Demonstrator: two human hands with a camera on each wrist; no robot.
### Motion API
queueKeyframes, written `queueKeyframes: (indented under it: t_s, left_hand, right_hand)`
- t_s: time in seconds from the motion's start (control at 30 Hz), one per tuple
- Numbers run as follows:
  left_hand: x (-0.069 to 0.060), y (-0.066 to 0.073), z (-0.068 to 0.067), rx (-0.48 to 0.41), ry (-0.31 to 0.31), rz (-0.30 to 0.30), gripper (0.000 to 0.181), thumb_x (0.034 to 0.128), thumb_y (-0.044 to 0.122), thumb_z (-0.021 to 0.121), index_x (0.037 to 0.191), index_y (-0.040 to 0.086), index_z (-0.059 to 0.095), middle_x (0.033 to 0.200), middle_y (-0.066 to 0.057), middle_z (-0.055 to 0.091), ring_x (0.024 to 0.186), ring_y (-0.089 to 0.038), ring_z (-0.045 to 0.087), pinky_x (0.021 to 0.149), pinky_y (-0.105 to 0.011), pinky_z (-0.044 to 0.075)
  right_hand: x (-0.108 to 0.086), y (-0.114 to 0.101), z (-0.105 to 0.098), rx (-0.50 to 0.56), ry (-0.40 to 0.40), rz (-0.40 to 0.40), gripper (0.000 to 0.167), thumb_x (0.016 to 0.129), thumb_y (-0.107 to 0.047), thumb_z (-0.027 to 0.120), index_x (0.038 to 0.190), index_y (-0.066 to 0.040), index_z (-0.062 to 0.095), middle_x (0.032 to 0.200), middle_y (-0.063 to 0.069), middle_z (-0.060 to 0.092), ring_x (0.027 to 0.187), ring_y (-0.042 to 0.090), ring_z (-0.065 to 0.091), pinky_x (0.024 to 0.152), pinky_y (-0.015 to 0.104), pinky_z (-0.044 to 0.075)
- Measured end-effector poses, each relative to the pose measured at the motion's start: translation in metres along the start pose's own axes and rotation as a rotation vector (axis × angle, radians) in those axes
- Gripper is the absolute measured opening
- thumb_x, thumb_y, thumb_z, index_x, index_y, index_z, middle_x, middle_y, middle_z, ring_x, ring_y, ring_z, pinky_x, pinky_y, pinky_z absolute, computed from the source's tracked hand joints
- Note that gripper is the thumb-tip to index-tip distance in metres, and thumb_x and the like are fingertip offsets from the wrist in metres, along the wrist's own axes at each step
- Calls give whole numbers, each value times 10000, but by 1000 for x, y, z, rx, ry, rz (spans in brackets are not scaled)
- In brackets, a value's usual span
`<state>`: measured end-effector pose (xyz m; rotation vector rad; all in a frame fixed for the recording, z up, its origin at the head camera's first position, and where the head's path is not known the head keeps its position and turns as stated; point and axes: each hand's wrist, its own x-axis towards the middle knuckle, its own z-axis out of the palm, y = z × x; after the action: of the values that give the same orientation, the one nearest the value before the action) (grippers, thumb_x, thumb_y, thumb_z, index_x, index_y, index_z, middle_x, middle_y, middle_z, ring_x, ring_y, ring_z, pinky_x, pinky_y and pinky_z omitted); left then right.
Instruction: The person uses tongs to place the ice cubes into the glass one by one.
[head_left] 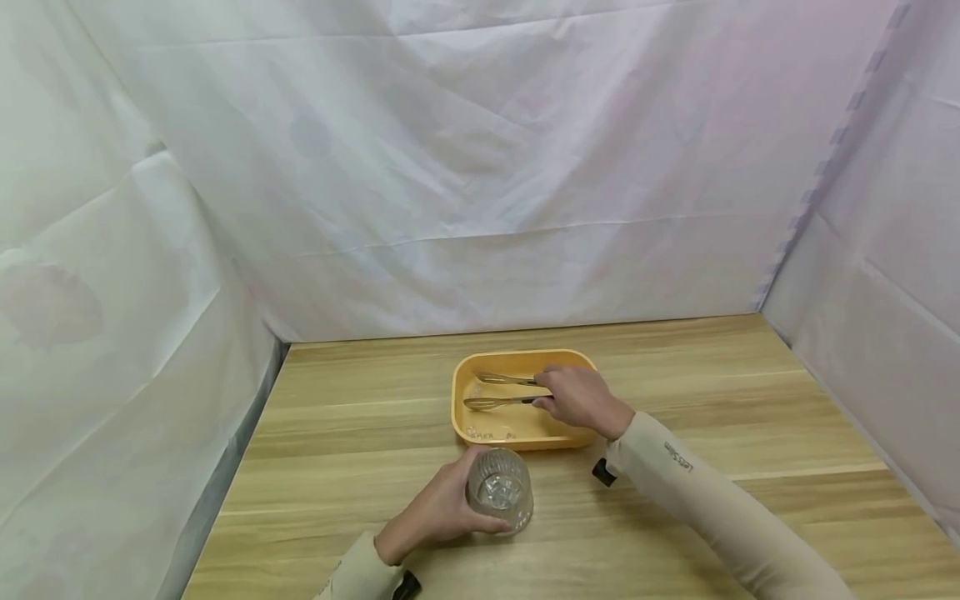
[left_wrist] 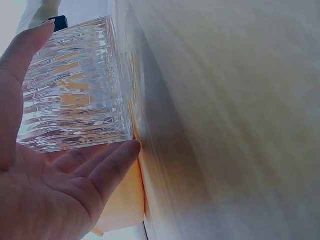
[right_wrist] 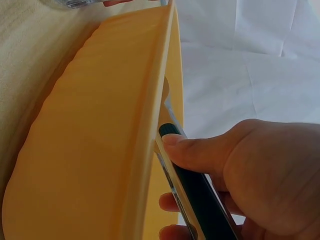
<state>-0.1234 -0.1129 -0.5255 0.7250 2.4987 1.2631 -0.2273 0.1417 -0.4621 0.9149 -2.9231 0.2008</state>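
Observation:
A clear ribbed glass [head_left: 501, 492] is at the front middle of the wooden table, with my left hand [head_left: 446, 504] gripping its left side. In the left wrist view the thumb and fingers lie around the glass wall [left_wrist: 75, 95], and its lower edge is at or just above the tabletop. My right hand [head_left: 581, 400] holds metal tongs [head_left: 498, 403] by their dark handles, thumb on one arm and fingers on the other. The tongs' looped ends point left and stand apart inside the yellow tray [head_left: 525, 442]. A dark green handle [right_wrist: 195, 192] shows in the right wrist view.
Behind the glass, the tray rests on the wooden table [head_left: 360, 417], its raised rim around the tongs. White cloth [head_left: 480, 167] hangs along the table's back edge and both sides. Dark bands [head_left: 603, 472] are on both wrists.

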Motion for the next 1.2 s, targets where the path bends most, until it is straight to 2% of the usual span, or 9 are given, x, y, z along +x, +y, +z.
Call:
queueKeyframes:
  t_s: [0.23,0.63,1.0,1.2]
  left_hand:
    - [0,0,1,-7,5,5,933,655,461,905,1403,248,389,1277,8,605,1130,-154,605,943,-328,504]
    - [1,-2,2,-6,7,6,943,657,487,898,1413,271,376,1281,35,598,1142,-138,594,962,-347,500]
    - [0,-2,2,-5,4,5,944,658,488,897,1414,251,384,1284,28,597,1150,-145,592,966,-349,499]
    - [0,-2,1,-12,6,7,940,659,483,898,1414,256,386,1280,40,597,1147,-143,594,967,-351,499]
  right_hand:
    - [4,0,2,9,-32,-6,188,917,-303,714,825,-173,615,761,-40,560,579,95,442,505,264,341]
    - [5,-2,3,35,-23,6,299,930,-256,701,693,-190,532,602,-66,449,511,74,383,474,233,272]
    - [-5,1,-7,-31,-71,37,220,934,-298,692,767,-177,614,671,-52,539,540,91,432,477,258,340]
    - [-11,6,-11,-44,-67,30,229,930,-311,698,778,-167,603,640,-52,495,517,87,419,468,256,327]
